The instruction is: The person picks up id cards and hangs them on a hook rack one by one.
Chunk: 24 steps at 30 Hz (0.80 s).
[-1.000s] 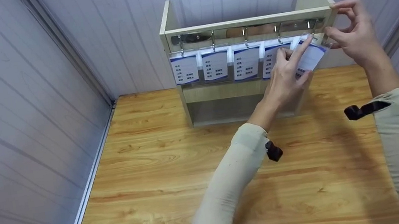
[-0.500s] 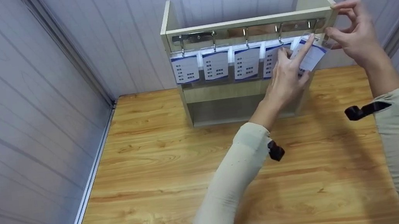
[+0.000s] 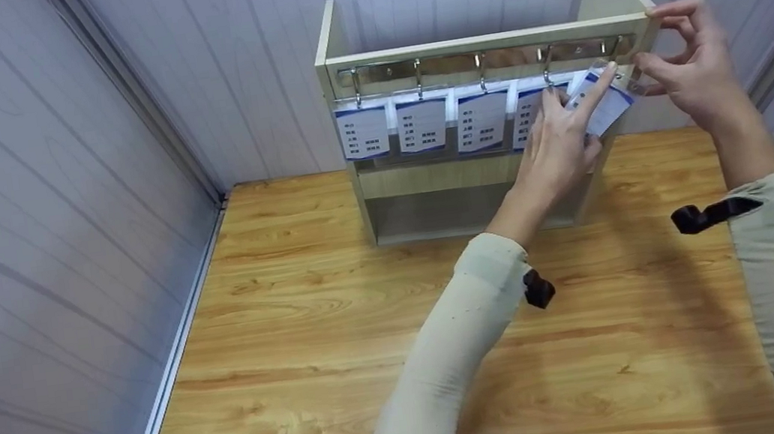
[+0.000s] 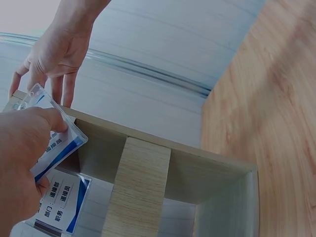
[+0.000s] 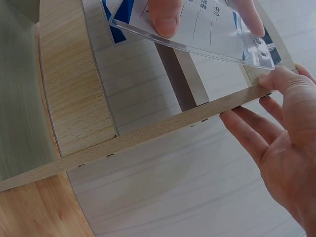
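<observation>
My left hand (image 3: 558,140) pinches a name badge in a clear plastic holder (image 3: 610,108), thumb on its front in the left wrist view. The badge (image 4: 64,143) is tilted, its slotted top close to the rightmost hook (image 3: 613,49), and my index finger points up along it. My right hand (image 3: 696,56) grips the right side panel of a pale wooden rack (image 3: 442,177), thumb at the panel's front edge and fingers on its outer face (image 5: 291,123). Several similar badges (image 3: 423,125) hang from the other hooks; the one beside my left hand is partly hidden.
A shiny metal hook strip (image 3: 516,56) runs across the rack's upper board. The rack stands at the back of a wood-grain table (image 3: 298,335), near the back wall (image 3: 246,78). A panelled wall (image 3: 22,261) rises at the left, another at the right.
My left hand has shifted slightly right and up, its index fingertip nearer the rightmost hook, and the held badge's lower text is now covered. My right hand keeps its grip on the rack.
</observation>
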Motion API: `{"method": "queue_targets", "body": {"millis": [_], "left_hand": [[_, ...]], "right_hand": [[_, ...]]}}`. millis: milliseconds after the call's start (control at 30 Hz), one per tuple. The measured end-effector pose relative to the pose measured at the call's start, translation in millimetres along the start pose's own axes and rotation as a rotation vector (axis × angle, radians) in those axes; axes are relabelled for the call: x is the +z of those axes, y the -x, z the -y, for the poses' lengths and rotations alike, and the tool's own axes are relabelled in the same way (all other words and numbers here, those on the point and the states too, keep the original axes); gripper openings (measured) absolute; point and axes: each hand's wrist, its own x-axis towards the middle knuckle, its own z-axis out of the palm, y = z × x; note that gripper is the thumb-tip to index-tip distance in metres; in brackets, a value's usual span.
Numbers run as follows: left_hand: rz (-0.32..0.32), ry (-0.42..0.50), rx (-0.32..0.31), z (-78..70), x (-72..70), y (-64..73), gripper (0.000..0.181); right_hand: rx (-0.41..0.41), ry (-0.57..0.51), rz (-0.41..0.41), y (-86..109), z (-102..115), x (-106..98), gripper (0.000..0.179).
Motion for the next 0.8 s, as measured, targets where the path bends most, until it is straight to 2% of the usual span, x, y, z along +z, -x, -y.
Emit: {"method": "queue_targets", "body": {"millis": [400,567,667,800], "left_hand": [[0.047,-0.122,-0.055,-4.8,-1.4,-6.8,0.093],[-0.001,-0.171,-0.045,-1.6,7.3,-7.3,0.093],[-0.031,-0.155,-0.015,1.0,12.6,-5.1,0.093],[-0.065,-0.087,0.017,3.7,19.0,-1.3,0.089]], "right_hand": [[-0.066,0.024,-0.004,2.3,-3,-1,0.054],[-0.073,0.047,0.0,3.9,-6,1,0.054],[-0.074,0.058,0.0,5.2,-6,1,0.054],[-0.084,0.059,-0.003,5.6,-6,0,0.054]]}}
